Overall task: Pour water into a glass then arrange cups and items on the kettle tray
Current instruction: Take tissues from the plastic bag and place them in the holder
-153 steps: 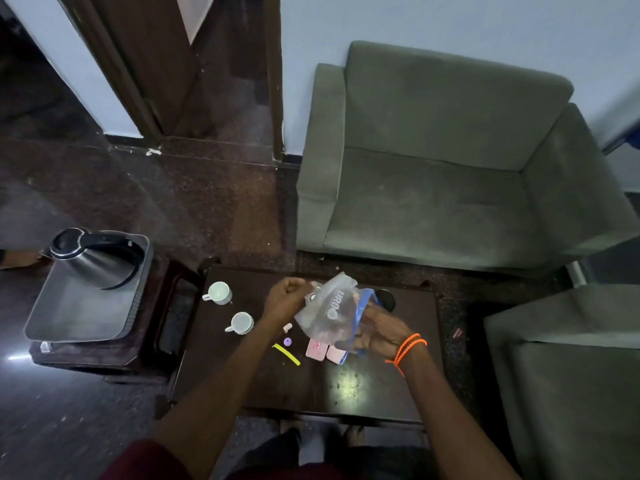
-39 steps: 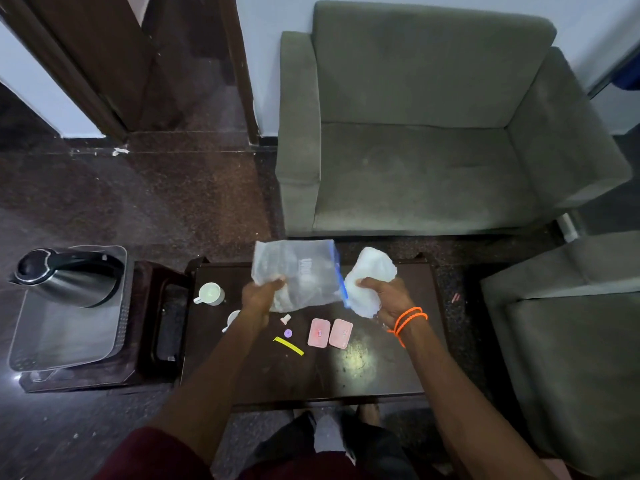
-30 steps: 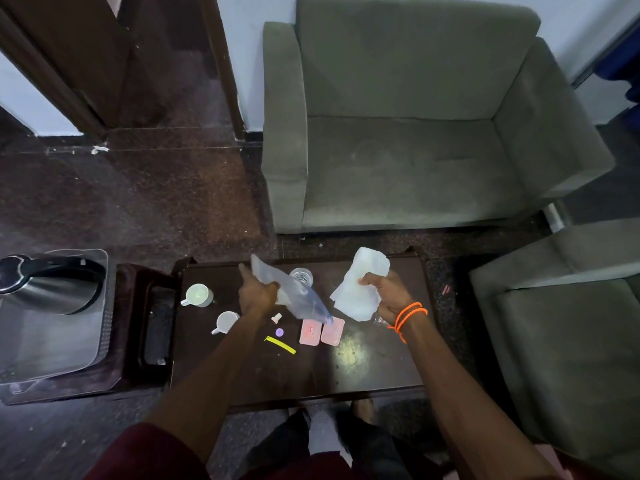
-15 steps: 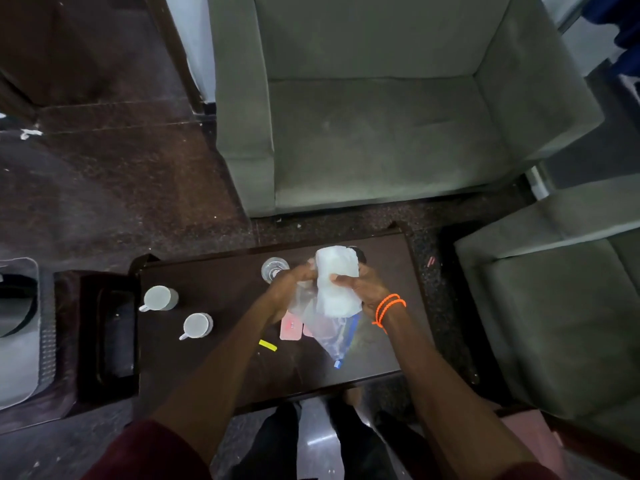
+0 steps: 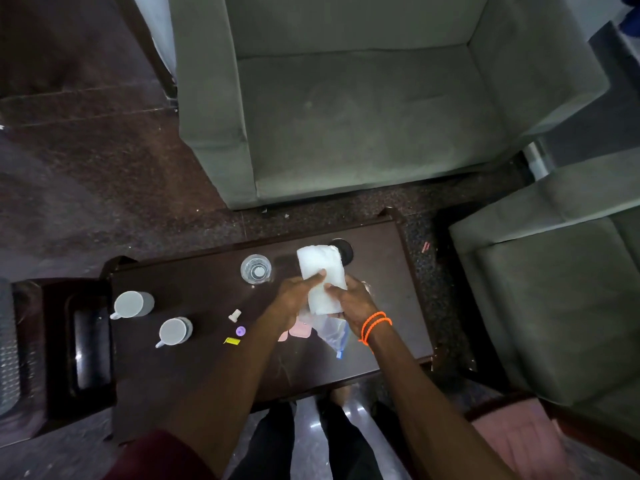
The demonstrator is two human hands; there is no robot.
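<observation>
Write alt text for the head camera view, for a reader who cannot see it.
Both hands, left and right, hold a white cloth and a clear bag over a dark table. On the table stand a glass and two white cups, with a green sofa behind.

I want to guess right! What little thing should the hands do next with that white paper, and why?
Probably set the white paper down on the table or fold it once more. Both the left hand and the right hand are gripping it, with the plastic bag dangling beneath, so neither is free to move the two cups toward the tray.
</observation>
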